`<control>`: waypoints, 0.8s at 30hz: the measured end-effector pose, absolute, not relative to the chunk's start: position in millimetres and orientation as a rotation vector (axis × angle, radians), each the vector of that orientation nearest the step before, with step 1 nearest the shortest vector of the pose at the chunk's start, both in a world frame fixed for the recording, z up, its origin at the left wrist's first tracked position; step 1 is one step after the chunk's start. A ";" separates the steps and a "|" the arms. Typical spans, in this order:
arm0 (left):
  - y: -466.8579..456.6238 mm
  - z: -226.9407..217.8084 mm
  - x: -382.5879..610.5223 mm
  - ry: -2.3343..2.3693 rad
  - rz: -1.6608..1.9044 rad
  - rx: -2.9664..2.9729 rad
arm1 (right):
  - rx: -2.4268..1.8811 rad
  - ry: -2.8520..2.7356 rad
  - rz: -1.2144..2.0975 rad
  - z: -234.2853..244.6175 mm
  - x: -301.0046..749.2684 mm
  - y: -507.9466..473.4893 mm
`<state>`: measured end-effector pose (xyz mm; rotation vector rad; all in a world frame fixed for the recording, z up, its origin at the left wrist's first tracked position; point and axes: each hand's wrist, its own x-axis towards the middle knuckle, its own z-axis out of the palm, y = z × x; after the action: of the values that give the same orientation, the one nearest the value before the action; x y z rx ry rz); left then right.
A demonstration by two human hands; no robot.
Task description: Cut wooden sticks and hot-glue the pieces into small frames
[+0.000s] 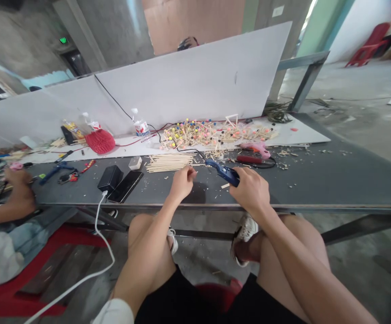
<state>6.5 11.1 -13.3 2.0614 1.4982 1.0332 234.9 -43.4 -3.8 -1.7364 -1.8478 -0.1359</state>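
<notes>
My right hand point(249, 188) is wrapped round a blue hand tool point(227, 173) that looks like cutters; its narrow head points left and away from me. Pinched fingers close my left hand point(182, 183) just above the table's front part, and whatever they hold, if anything, is too small to make out. Just beyond that hand lies a row of thin wooden sticks point(168, 163), side by side. Behind the sticks is a heap of stick pieces with coloured balls point(192, 134). Small wood scraps lie around the tool.
A pink glue gun point(259, 148) and a red-handled tool point(249, 159) lie right of the heap. Left are a phone point(126, 186), a black charger block point(110, 178) with a white cable point(97, 225), and a red brush point(100, 141). A co-worker's hand point(19, 180) is at far left.
</notes>
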 end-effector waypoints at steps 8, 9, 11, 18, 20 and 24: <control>-32.1 5.0 34.2 0.933 1.213 1.274 | -1.768 -1.942 -0.210 1.1 225.3 -45.3; -34.1 6.9 35.5 0.916 1.213 1.261 | -1.766 -1.949 -0.212 0.7 224.7 -45.5; -35.7 9.2 36.5 0.897 1.212 1.241 | -1.763 -1.962 -0.222 0.0 224.0 -45.9; -34.9 9.9 31.7 0.896 1.204 1.208 | -1.733 -1.991 -0.251 -2.6 222.8 -45.3; -35.1 11.1 30.1 0.893 1.199 1.221 | -1.725 -1.993 -0.257 -3.3 222.7 -44.9; -35.0 12.8 27.9 0.897 1.180 1.226 | -1.714 -1.997 -0.258 -3.6 221.8 -45.3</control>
<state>27.9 -35.0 12.8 1.2261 0.8966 1.1802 221.8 -45.3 -3.6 -1.7139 -1.9971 -0.2576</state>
